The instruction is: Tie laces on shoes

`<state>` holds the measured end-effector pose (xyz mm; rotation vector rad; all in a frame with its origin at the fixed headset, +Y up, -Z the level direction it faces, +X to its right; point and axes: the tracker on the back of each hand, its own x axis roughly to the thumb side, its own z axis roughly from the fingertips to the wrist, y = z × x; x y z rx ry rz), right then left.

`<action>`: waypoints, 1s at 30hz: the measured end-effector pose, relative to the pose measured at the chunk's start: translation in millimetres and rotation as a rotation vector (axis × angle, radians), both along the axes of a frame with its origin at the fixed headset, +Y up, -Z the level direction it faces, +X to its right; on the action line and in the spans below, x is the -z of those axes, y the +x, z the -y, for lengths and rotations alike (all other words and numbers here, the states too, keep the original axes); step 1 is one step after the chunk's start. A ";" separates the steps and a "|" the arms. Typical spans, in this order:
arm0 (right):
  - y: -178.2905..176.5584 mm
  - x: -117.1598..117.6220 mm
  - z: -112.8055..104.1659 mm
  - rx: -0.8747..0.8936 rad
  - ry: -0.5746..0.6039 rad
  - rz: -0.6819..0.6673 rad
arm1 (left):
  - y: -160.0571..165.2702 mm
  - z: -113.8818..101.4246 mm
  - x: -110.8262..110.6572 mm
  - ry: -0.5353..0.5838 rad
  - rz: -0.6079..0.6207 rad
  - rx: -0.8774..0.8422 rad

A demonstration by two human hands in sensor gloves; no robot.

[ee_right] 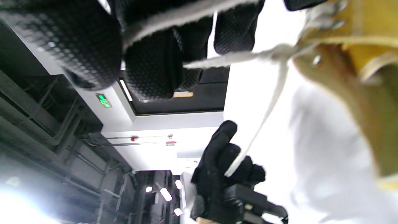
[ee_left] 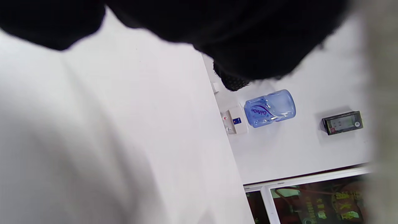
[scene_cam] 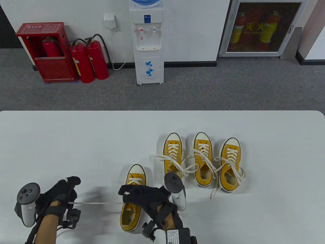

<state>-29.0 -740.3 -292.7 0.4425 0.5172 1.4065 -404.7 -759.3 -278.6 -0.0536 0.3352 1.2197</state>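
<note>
A yellow canvas shoe point(scene_cam: 133, 200) with a white toe cap stands near the table's front edge. My right hand point(scene_cam: 142, 195) lies over its tongue, fingers curled around a white lace end point(ee_right: 174, 18). My left hand point(scene_cam: 63, 195), well to the left of the shoe, grips the other lace end point(scene_cam: 96, 202) and holds it taut and level. In the right wrist view that lace point(ee_right: 264, 118) runs from the shoe's eyelets point(ee_right: 314, 59) down to my left hand point(ee_right: 227, 171). The left wrist view holds only blurred black glove and table.
Three more yellow shoes point(scene_cam: 201, 160) with loose white laces stand in a row behind and to the right. The white table point(scene_cam: 76, 142) ends at a far edge, with a water dispenser point(scene_cam: 148, 43) and red fire extinguishers point(scene_cam: 88, 61) on the floor beyond.
</note>
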 end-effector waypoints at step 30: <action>-33.0 -13.2 0.9 -0.610 0.359 0.099 | 97.3 -58.5 2.1 0.175 0.453 -0.576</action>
